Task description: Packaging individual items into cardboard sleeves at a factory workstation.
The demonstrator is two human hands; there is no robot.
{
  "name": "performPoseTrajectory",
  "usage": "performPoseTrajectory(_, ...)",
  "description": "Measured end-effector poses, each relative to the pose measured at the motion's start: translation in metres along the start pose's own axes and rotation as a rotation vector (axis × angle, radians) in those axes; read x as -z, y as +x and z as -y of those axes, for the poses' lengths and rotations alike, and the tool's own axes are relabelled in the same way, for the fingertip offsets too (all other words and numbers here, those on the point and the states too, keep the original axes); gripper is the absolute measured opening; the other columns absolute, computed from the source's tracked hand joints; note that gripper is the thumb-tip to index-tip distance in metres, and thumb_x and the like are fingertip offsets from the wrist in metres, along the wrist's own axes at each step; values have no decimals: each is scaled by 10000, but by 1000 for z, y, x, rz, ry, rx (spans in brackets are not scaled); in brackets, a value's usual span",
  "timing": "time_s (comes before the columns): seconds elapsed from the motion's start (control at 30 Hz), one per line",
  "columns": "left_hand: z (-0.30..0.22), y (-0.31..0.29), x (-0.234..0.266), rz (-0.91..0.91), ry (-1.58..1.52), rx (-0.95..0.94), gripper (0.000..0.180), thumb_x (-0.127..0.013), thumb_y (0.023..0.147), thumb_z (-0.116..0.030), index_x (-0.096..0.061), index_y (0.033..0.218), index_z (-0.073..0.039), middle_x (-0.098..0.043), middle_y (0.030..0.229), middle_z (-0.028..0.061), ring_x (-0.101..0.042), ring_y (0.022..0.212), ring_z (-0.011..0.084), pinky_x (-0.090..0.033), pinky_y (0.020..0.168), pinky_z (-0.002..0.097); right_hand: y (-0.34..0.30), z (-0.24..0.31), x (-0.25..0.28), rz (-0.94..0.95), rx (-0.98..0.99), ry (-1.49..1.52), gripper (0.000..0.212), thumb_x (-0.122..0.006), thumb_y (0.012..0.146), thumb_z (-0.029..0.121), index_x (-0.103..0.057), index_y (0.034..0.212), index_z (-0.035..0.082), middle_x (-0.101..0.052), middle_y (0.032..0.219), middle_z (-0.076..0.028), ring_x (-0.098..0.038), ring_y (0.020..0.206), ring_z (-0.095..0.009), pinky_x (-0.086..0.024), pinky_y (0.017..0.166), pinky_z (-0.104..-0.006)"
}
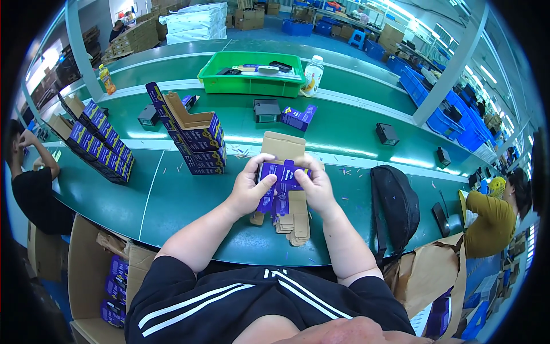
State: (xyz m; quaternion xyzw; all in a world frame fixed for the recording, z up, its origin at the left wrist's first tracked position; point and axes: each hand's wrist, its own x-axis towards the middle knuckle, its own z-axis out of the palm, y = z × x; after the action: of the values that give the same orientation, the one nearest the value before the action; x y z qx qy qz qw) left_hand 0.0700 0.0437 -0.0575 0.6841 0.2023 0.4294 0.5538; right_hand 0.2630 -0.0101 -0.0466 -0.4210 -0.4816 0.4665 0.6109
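Note:
In front of my body, my left hand (252, 186) and my right hand (315, 183) grip a purple printed carton (284, 179) from its two sides. Both thumbs press on its front face, while the other fingers are mostly hidden behind it. A brown cardboard flap (282, 144) stands up beyond my fingers; I cannot tell whether it belongs to the held carton. Just below my hands, a small pile of flat carton blanks (295, 223) lies on the green bench, brown flaps toward me.
Stacked purple cartons (200, 152) stand left of my hands, with more stacks (106, 146) farther left. A black waist bag (395, 203) lies at right. Beyond are black devices (267, 110), a green bin (252, 83) and a bottle (313, 75). Two people (34, 178) (494, 215) sit at the sides.

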Motion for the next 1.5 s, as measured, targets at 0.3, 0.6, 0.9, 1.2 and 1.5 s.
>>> performPoseTrajectory(0.3, -11, -8, -4, -66, -337, 140, 638, -570, 876, -45, -235, 1414, -123, -541, 1087, 186, -615, 861, 179, -510, 651, 243, -7, 7, -14, -2, 165, -46, 176, -574, 895, 54, -599, 1068, 38, -590, 1148, -102, -572, 919, -150, -455, 810, -238)
performPoseTrajectory(0.6, 3, -11, 3, 94, -25, -97, 656, -568, 871, -32, -231, 1424, -133, -494, 1234, 223, -605, 930, 207, -534, 719, 250, -3, 5, 4, 12, -102, 30, 188, -586, 886, 46, -655, 1059, 17, -638, 1039, -97, -589, 874, -135, -461, 798, -231)
performPoseTrajectory(0.9, 3, -13, 14, 112, -250, 81, 464, -536, 895, -20, -379, 1324, -101, -491, 1248, 170, -587, 926, 186, -542, 729, 256, -6, 8, 2, 194, -16, -217, 225, -607, 856, 19, -643, 1077, 0, -655, 998, -74, -603, 875, -161, -478, 769, -249)
performPoseTrajectory(1.2, -11, -17, 12, -27, -67, 9, 309, -578, 877, -53, -498, 1175, -81, -490, 1237, 152, -566, 991, 230, -508, 813, 310, -13, 15, -32, -41, 510, -811, 271, -703, 741, 4, -675, 1010, 27, -664, 995, -78, -632, 899, -234, -503, 742, -285)
performPoseTrajectory(1.5, -16, -20, 6, -93, 358, -380, 277, -627, 840, -94, -563, 1109, -81, -471, 1257, 172, -507, 1096, 321, -431, 917, 375, -9, 11, -37, -34, 846, -894, 241, -726, 708, 0, -683, 942, 33, -672, 966, -78, -654, 881, -253, -526, 769, -317)
